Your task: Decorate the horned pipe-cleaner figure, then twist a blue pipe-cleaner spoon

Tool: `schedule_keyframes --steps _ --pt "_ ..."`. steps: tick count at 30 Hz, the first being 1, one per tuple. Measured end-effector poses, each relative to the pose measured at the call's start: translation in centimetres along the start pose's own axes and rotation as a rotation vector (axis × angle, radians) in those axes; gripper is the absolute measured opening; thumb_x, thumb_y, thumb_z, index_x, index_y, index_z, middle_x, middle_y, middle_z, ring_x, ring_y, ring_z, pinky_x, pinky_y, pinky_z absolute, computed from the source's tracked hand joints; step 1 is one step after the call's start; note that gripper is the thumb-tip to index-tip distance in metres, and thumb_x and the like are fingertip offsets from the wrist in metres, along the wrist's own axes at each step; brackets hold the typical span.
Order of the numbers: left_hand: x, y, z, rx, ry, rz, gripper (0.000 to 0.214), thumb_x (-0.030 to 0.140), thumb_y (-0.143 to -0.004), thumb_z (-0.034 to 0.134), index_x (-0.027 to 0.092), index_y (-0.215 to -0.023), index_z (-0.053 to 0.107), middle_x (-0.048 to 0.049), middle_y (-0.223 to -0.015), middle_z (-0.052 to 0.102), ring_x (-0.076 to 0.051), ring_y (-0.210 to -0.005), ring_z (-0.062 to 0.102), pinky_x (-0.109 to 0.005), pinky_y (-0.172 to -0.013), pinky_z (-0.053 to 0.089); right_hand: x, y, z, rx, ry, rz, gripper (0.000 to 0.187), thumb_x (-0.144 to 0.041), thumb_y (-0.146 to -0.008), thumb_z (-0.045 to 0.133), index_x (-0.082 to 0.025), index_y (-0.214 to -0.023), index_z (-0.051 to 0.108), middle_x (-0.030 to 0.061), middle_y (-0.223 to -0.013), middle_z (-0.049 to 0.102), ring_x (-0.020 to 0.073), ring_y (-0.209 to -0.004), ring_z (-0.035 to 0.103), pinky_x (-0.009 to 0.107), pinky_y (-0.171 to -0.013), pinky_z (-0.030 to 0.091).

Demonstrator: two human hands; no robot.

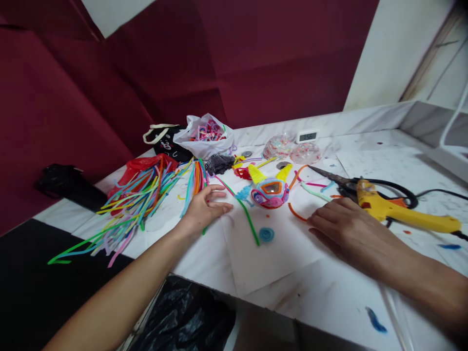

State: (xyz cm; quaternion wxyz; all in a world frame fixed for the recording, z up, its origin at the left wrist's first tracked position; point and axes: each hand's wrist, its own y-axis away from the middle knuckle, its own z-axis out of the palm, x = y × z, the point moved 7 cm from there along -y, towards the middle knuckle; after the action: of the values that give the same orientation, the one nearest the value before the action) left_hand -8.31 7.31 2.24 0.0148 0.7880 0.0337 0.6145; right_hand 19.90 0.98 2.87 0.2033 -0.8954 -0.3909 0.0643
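Note:
My left hand (207,207) hovers by the table's near side with its fingers apart and nothing in them. Just right of it lies a green pipe cleaner (248,222). A short orange pipe cleaner (297,213) runs to the fingertips of my right hand (338,222), which are closed on its end. Between the hands sits a colourful figure (270,192) made of coiled pipe cleaners, with two yellow horns and an orange-framed opening. A flat blue coil (266,234) rests on white paper (252,273) in front of it.
Loose pipe cleaners (146,190) spread at left. Behind are a white plastic bag (206,146), a black bag (166,141) and a small digital display (307,136). Black-handled scissors (343,180) and a yellow glue gun (405,212) lie right. A black plastic bag (186,317) hangs below the edge.

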Motion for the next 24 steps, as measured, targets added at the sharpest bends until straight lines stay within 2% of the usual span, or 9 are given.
schedule_keyframes --steps 7,11,15,19,22,24 --pt "0.3 -0.2 1.8 -0.048 0.127 -0.039 0.068 0.014 -0.056 0.085 0.018 -0.114 0.051 -0.0111 -0.118 0.062 -0.018 -0.087 0.073 -0.032 -0.079 0.059 -0.1 -0.1 0.1 -0.012 0.02 0.0 0.022 -0.019 -0.093 0.05 -0.019 -0.075 0.061 0.002 -0.071 0.061 0.0197 -0.068 0.053 0.036 -0.072 0.033" --pt "0.5 -0.1 2.2 -0.055 0.098 -0.009 0.065 0.015 -0.054 0.087 0.018 -0.109 0.053 -0.0073 -0.114 0.061 -0.016 -0.083 0.072 -0.028 -0.074 0.058 -0.2 0.0 0.2 -0.002 0.01 -0.007 0.023 -0.018 -0.093 0.049 -0.02 -0.075 0.062 0.0013 -0.071 0.061 0.0193 -0.068 0.053 0.036 -0.071 0.032" --pt "0.5 0.5 2.6 -0.065 0.034 0.038 0.055 0.02 -0.058 0.084 0.019 -0.105 0.056 -0.0049 -0.108 0.063 -0.014 -0.076 0.071 -0.025 -0.068 0.056 -0.1 0.2 0.6 -0.002 0.014 -0.014 0.022 -0.018 -0.093 0.049 -0.02 -0.075 0.061 0.0019 -0.07 0.061 0.02 -0.068 0.054 0.036 -0.072 0.032" --pt "0.1 1.3 3.1 -0.05 -0.029 0.079 0.048 0.023 -0.061 0.082 0.019 -0.103 0.059 -0.0026 -0.099 0.066 -0.015 -0.071 0.071 -0.027 -0.065 0.057 -0.1 0.4 1.0 -0.008 -0.002 -0.011 0.021 -0.015 -0.092 0.05 -0.02 -0.075 0.061 0.0019 -0.071 0.061 0.0206 -0.069 0.054 0.036 -0.073 0.032" --pt "0.4 2.1 3.5 -0.064 -0.142 0.161 0.027 0.031 -0.071 0.075 0.017 -0.091 0.063 -0.0014 -0.081 0.068 -0.016 -0.067 0.07 -0.027 -0.063 0.056 -0.1 0.4 1.0 -0.004 -0.02 -0.013 0.021 -0.016 -0.091 0.051 -0.02 -0.074 0.061 0.0017 -0.07 0.061 0.0205 -0.069 0.054 0.036 -0.073 0.032" --pt "1.2 2.5 3.3 -0.069 -0.252 0.225 0.019 0.036 -0.081 0.065 0.017 -0.084 0.064 -0.0001 -0.069 0.066 -0.012 -0.056 0.066 -0.024 -0.056 0.052 -0.2 0.4 0.9 0.003 -0.025 -0.015 0.022 -0.016 -0.091 0.051 -0.02 -0.072 0.061 0.0013 -0.07 0.06 0.02 -0.068 0.053 0.036 -0.073 0.031"
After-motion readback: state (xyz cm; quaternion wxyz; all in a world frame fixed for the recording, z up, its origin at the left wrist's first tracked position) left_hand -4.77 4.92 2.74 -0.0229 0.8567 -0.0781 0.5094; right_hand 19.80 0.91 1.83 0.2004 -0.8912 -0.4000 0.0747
